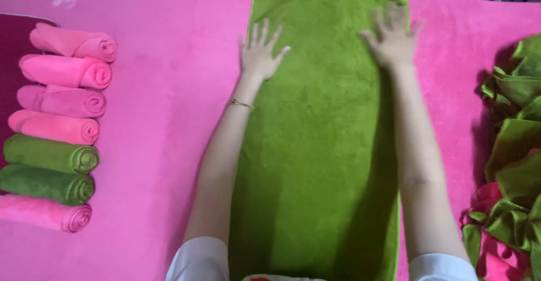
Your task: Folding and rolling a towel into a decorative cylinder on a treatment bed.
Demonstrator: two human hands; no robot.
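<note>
Pink worktop (pixel 158 117), green towel (pixel 321 145) laid lengthwise at centre. Left hand (pixel 260 52) and right hand (pixel 393 41) flat on far end, fingers spread, gripping nothing. Best: press evenly, sweep outward, keep edges straight. Rolled towels (pixel 56 129) left, loose pile (pixel 513 162) right.

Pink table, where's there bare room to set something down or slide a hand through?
The widest bare strip of the pink table lies between the row of rolled towels and the left hand. A narrower strip runs between the right hand and the heap of loose cloths. The green towel fills the middle; both side edges are crowded.
</note>
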